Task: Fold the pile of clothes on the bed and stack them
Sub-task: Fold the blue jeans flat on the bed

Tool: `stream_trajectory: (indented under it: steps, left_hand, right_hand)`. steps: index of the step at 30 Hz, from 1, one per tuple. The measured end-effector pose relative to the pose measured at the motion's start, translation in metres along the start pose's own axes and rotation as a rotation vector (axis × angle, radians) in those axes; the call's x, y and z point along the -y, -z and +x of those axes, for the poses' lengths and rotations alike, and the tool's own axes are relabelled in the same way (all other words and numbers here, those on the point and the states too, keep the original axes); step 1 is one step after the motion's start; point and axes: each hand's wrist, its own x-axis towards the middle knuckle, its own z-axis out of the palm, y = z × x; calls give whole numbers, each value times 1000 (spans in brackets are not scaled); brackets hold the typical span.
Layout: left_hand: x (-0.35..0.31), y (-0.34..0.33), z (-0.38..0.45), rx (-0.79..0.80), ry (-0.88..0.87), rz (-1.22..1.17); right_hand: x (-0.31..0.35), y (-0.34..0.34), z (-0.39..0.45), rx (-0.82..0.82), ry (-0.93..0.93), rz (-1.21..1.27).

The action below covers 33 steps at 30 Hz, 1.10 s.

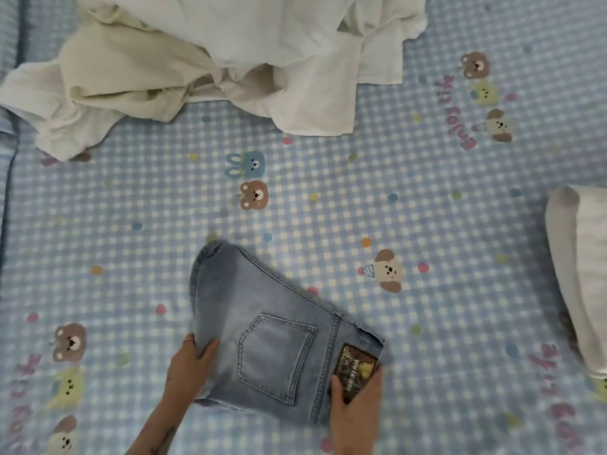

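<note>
Jeans [276,339] folded, pale blue, back pocket facing up.

Bed sheet [328,178], blue-and-white check with coloured dots, printed bears, a blue rabbit, puppies in party hats and pink lettering, covering the bed; one white pillow [581,274] lying on the sheet at its right edge, partly out of view.

Setting: home bedroom. Evidence: bed covered by blue-and-white gingham sheet printed with cartoon bears and rabbits [328,192]; white pillow [584,274] at the sheet's right edge; loose cream and white garments [197,60] heaped at its far edge.
</note>
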Motion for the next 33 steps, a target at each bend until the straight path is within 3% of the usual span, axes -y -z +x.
stream_trajectory:
  steps: [7,13,16,21,26,33]
  left_hand:
    - [-65,21,-74,-66,-99,-161]
    - [-197,-15,-166,-118,-225,-442]
    - [-278,-62,-214,-69,-296,-532]
    - [-395,-159,-278,53,-410,-673]
    - [-455,-256,-306,141,-409,-676]
    - [-447,-338,-295,226,-258,-425]
  right_hand:
    - [31,99,23,108,255,108]
    - [58,280,91,-108,487,64]
    - [47,381,135,-286,546,68]
    - [10,514,215,-425,551,50]
    - [-33,583,293,-477,552,-16]
    - [-85,581,373,-367,433,-66]
